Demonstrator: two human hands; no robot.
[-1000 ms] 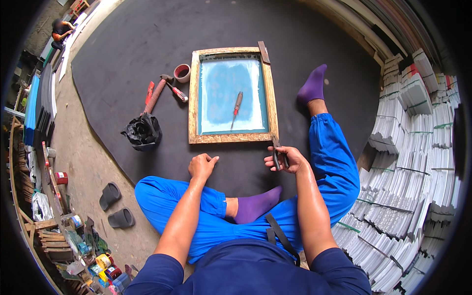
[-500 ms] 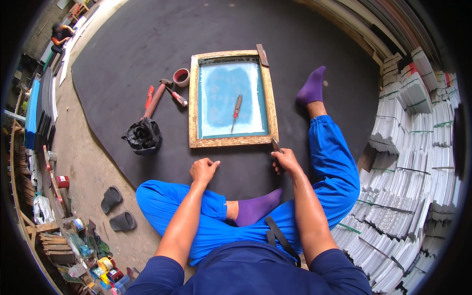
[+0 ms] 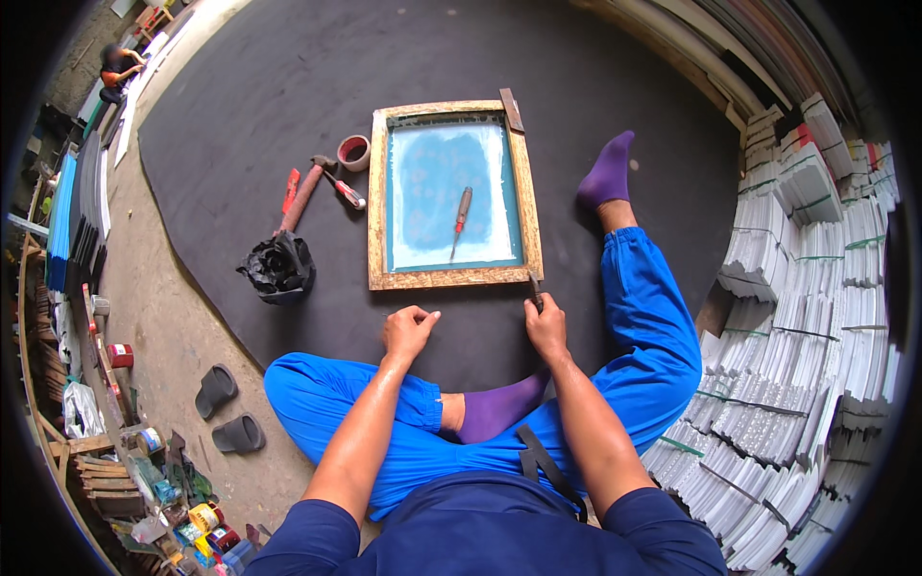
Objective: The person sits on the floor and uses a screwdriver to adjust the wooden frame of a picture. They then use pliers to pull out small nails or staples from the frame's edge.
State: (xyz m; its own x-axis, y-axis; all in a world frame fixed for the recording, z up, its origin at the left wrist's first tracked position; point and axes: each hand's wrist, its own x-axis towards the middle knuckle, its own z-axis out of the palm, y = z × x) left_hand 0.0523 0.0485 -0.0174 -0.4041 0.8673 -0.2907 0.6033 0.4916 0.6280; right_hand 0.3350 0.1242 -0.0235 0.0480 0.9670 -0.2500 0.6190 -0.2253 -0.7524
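1. Head view, right hand: the right hand has its fingers wrapped round the dark pliers, whose handles are mostly hidden by the fist. The tips point at the near right corner of the wooden frame; whether they touch it, I cannot tell.

2. Head view, left hand: the left hand is loosely curled just short of the frame's near edge, thumb pointing right. Whether the fingers pinch something small, I cannot tell.

3. Head view, frame: it lies flat on the black mat, ahead of both hands, round a blue-and-white screen. A screwdriver rests on the screen (handle away from the person). To the left are a tape roll and a hammer.

4. Head view, judgement: the step in hand looks like plier work at that corner. A move there calls for a firm squeeze, a steady wrist and the frame kept from sliding; the left hand is near enough to brace it.
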